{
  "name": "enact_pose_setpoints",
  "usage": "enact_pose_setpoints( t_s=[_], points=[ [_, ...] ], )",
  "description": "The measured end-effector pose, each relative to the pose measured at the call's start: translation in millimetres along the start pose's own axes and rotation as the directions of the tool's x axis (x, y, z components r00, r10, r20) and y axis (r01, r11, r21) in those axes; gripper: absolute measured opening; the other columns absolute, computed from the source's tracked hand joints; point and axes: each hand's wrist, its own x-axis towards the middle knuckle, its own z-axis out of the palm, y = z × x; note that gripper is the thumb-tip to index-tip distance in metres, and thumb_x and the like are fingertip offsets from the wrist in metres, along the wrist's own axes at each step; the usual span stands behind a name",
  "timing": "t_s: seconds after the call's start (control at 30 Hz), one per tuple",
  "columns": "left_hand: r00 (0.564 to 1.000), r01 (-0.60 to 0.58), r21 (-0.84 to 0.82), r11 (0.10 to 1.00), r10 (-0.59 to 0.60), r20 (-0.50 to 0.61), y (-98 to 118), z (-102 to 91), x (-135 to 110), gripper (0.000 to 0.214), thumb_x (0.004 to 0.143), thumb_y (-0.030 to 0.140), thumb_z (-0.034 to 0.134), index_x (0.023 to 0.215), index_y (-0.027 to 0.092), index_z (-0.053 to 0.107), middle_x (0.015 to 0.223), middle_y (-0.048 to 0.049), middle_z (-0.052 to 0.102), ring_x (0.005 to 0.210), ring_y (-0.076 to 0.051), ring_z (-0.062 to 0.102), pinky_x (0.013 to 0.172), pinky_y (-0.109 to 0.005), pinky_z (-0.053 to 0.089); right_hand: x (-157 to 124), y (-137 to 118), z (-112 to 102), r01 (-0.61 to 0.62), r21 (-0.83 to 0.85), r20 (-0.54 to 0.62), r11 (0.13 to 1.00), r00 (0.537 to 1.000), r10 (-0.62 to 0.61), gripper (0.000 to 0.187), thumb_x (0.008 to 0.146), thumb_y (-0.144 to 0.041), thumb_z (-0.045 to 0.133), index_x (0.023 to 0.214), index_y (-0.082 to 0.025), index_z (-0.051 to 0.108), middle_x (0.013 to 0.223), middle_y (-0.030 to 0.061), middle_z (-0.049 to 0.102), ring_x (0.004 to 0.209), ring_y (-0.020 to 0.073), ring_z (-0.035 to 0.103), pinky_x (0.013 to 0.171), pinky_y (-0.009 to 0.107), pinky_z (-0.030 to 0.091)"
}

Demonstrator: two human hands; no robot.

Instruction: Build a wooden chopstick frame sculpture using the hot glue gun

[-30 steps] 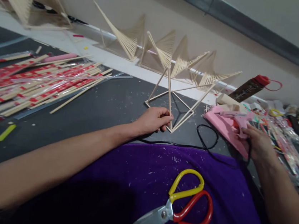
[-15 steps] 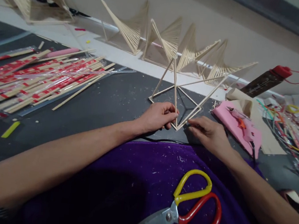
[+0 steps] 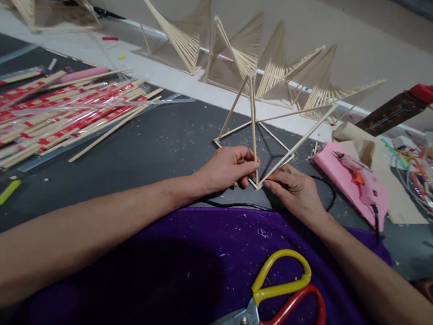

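Note:
A frame of thin wooden sticks [image 3: 253, 118] stands on the dark table [image 3: 156, 145], its sticks rising to a peak. My left hand [image 3: 228, 168] is closed round the upright stick at the frame's near corner. From the right, my right hand [image 3: 295, 190] pinches the same corner, fingers pressed on the stick ends. A pink glue gun [image 3: 358, 174] lies on a pink pad [image 3: 342, 179] to the right, untouched.
Scissors [image 3: 262, 314] with yellow and red handles lie on the purple cloth [image 3: 208, 266] in my lap. Bundles of wrapped wooden sticks [image 3: 50, 112] cover the left of the table. Several finished stick sculptures [image 3: 252, 57] line the wall. A black cord [image 3: 326, 188] runs past the frame.
My right hand left the glue gun on the pink pad and came left to the frame's near corner. The left hand stayed on the stick.

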Motion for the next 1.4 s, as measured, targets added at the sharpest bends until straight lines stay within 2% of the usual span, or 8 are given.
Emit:
enact_pose_setpoints(
  t_s=[0.37, 1.4],
  points=[
    [1.000, 0.008, 0.013, 1.000, -0.008, 0.007, 1.5, -0.2, 0.0, 0.010, 0.087, 0.024, 0.055, 0.088, 0.014, 0.058, 0.078, -0.0041, 0.066, 0.052, -0.005, 0.059, 0.040, -0.014, 0.039, 0.1, 0.3, 1.1, -0.012, -0.019, -0.018, 1.000, 1.000, 0.012, 0.018, 0.089, -0.034, 0.059, 0.091, -0.025, 0.074, 0.086, 0.0044, 0.068, 0.079, 0.0182, 0.063, 0.071, 0.030, 0.048],
    [1.000, 0.017, 0.050, 0.999, -0.018, 0.013, 4.6, 0.5, -0.7, 0.011, 0.087, 0.022, 0.055, 0.082, 0.012, 0.059, 0.074, -0.0042, 0.066, 0.052, -0.007, 0.060, 0.040, -0.014, 0.040, -1.0, -2.3, 2.3, -0.005, -0.068, -0.041, 0.998, 0.999, 0.003, 0.016, 0.089, -0.030, 0.060, 0.089, -0.022, 0.074, 0.085, 0.0045, 0.068, 0.079, 0.0176, 0.064, 0.070, 0.028, 0.047]
  ],
)
